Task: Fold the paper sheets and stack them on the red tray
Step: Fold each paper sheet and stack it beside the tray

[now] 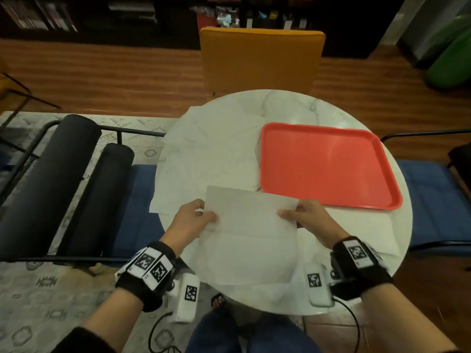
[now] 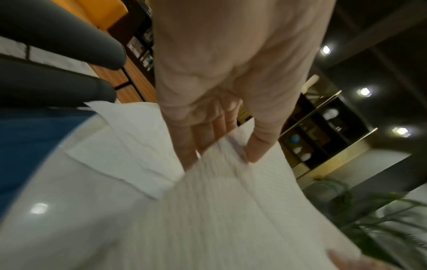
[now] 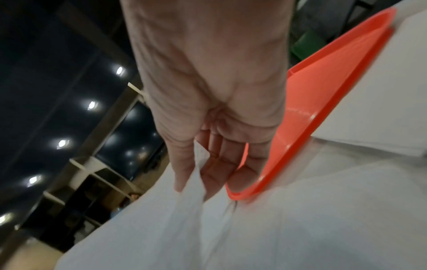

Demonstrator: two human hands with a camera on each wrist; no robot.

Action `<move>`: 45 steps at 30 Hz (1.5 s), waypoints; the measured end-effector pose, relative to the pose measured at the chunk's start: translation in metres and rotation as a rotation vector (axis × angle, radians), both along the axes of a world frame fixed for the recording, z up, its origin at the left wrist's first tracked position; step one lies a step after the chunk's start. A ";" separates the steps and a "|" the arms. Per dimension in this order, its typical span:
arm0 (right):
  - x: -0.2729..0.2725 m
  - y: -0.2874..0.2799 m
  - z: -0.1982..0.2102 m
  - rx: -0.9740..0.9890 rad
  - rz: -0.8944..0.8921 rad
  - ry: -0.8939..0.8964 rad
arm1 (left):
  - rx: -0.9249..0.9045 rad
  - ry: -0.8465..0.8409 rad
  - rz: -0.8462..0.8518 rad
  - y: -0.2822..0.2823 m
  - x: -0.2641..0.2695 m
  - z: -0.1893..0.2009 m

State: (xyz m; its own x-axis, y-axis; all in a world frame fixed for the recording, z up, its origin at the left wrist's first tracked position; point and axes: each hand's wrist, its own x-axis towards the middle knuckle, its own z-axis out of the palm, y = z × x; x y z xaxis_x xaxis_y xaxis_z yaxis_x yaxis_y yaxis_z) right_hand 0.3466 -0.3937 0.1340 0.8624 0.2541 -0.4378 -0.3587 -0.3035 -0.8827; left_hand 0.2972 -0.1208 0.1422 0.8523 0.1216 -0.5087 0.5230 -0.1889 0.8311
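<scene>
Both hands, left hand (image 1: 190, 220) and right hand (image 1: 309, 217), pinch a thin white paper sheet (image 1: 248, 225) between thumb and fingers (image 2: 184, 146), above the round marble desk (image 1: 293, 105), beside the flat red plastic tray (image 1: 328, 164).

Lighting: dim, warm indoor; square ceiling lights (image 2: 364, 91) show as flared spots, one reflected as glare on the marble table (image 2: 39, 208). Head view: wide-angle bowing at edges, dark background. Wrist views: motion blur on the paper sheet (image 2: 231, 210), background soft.
</scene>
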 end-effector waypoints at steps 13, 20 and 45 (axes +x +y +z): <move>0.016 0.020 -0.036 -0.197 -0.001 -0.099 | 0.163 -0.106 -0.106 0.026 0.033 -0.062; -0.038 0.002 -0.048 -0.594 0.113 -0.302 | 0.309 -0.270 -0.299 0.036 -0.010 -0.073; -0.073 0.085 -0.099 -0.838 0.659 -0.314 | 0.932 -0.126 -0.884 -0.028 -0.038 -0.127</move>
State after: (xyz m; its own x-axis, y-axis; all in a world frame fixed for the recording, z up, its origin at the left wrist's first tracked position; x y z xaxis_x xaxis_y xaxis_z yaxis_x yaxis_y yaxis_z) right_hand 0.2735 -0.3084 0.0347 0.7702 0.4296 -0.4715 0.2959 -0.8954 -0.3327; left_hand 0.2587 -0.1488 0.0148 0.8607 -0.2415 -0.4481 -0.1481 -0.9610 0.2335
